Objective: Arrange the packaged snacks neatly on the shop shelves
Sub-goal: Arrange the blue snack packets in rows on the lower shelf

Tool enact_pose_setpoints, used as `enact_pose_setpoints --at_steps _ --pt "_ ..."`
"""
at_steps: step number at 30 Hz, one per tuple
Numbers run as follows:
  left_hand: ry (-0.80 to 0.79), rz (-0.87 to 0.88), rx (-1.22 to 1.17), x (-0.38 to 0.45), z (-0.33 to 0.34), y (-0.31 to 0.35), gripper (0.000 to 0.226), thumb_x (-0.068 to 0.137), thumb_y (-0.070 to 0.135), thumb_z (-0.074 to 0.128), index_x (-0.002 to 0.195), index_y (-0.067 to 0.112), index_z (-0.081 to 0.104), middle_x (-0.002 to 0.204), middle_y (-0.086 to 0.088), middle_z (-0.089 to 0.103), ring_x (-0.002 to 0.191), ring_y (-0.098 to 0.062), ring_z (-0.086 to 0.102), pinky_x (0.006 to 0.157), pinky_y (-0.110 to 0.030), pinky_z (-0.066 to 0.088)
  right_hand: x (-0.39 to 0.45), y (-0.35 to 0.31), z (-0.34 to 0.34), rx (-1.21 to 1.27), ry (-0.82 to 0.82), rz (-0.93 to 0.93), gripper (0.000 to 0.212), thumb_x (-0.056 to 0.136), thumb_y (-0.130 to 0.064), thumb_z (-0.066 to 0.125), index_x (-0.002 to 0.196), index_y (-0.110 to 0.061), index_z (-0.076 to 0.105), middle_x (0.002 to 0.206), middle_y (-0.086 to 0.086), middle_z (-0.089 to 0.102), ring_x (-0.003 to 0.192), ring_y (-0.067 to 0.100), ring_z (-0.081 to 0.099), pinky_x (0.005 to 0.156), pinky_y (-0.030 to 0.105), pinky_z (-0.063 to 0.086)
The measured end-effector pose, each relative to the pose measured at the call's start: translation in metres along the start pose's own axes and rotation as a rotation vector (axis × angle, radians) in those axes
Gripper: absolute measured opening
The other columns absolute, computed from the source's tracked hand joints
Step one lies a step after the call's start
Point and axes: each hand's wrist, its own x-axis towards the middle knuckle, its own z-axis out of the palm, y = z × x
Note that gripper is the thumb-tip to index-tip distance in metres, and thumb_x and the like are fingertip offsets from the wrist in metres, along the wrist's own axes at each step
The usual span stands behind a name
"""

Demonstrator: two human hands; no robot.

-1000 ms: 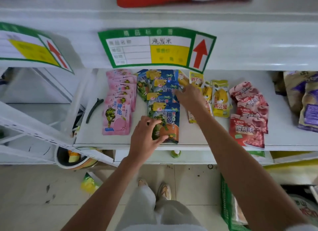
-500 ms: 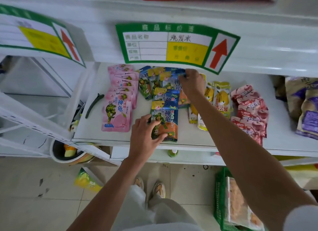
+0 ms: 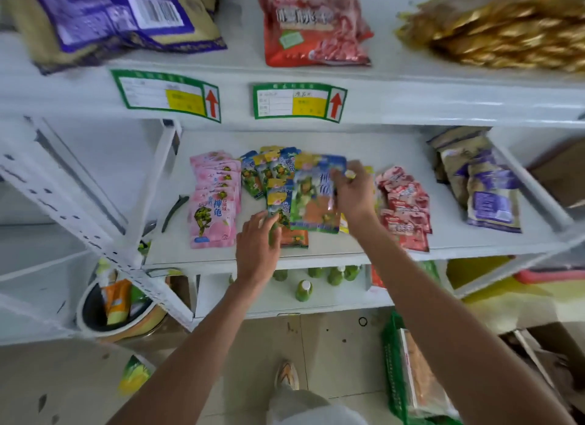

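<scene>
Since half a second ago: blue packet lifted off the back of the blue row by the right hand, camera pulled back so the upper shelf shows too; left hand unmoved at the row's front.

Head view only. Right hand pinching the blue packet by its right edge, thumb and fingers curled onto the film, packet raised and tilted over the row at 12 o'clock from the left hand. Left hand with fingers nearly straight, pressing down on the front packet near the shelf edge. Pink packets at 9 o'clock of the blue row, red packets at 3 o'clock, yellow ones mostly hidden behind the right wrist.

Probably light, thin, floppy pouches with slick film; likely to slide and fan out. Best gripped at a sealed edge or top corner, neighbours pinned flat meanwhile.
</scene>
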Motion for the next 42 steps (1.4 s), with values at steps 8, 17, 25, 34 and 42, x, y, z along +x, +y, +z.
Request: enact_pose_setpoints --at_steps 8,17,25,34,42 --pt "-0.115 -0.212 -0.818 -0.053 -0.094 0.045 0.044 0.101 0.042 0.067 0.078 0.004 0.063 0.07 -0.006 0.057 0.067 -0.016 0.05 0.068 -0.033 0.039 -0.144 -0.014 -0.004 0.124 -0.147 0.044 0.02 0.102 -0.029 0.068 0.097 -0.012 0.058 0.059 -0.011 0.051 0.053 0.004 0.047 0.055 0.024 0.043" --pt "-0.056 -0.252 -0.982 -0.121 -0.132 0.052 0.035 0.094 0.03 0.077 0.064 0.014 0.068 0.062 -0.009 0.049 0.06 -0.021 0.045 0.06 -0.036 0.041 -0.248 -0.012 -0.021 0.182 -0.215 -0.051 0.027 0.106 -0.019 0.062 0.085 -0.003 0.065 0.067 0.026 0.056 0.057 0.018 0.048 0.055 0.022 0.041" --pt "0.021 -0.058 -0.791 -0.15 -0.139 0.086 0.015 0.088 0.028 0.083 0.089 0.015 0.076 0.08 -0.003 0.076 0.076 -0.025 0.074 0.071 -0.047 0.06 -0.268 -0.032 -0.035 0.174 -0.1 -0.107 0.024 0.103 -0.019 0.066 0.079 -0.016 0.066 0.062 -0.001 0.059 0.058 0.012 0.048 0.056 0.031 0.041" --pt "-0.115 -0.186 -0.885 -0.146 -0.165 0.109 0.014 0.089 0.025 0.082 0.097 0.014 0.08 0.092 -0.004 0.081 0.09 -0.018 0.077 0.078 -0.025 0.057 -0.268 -0.04 -0.074 0.4 -0.239 -0.061 0.033 0.105 -0.019 0.064 0.095 0.012 0.06 0.077 0.02 0.072 0.075 0.024 0.075 0.067 0.044 0.049" --pt "0.221 -0.027 -0.479 -0.155 -0.159 0.113 0.035 0.083 0.03 0.086 0.102 0.021 0.059 0.093 0.005 0.064 0.084 -0.011 0.063 0.074 -0.023 0.05 -0.262 -0.03 -0.074 0.336 -0.136 -0.076 0.032 0.104 -0.027 0.066 0.075 -0.013 0.064 0.064 0.006 0.057 0.06 0.024 0.048 0.055 0.047 0.044"
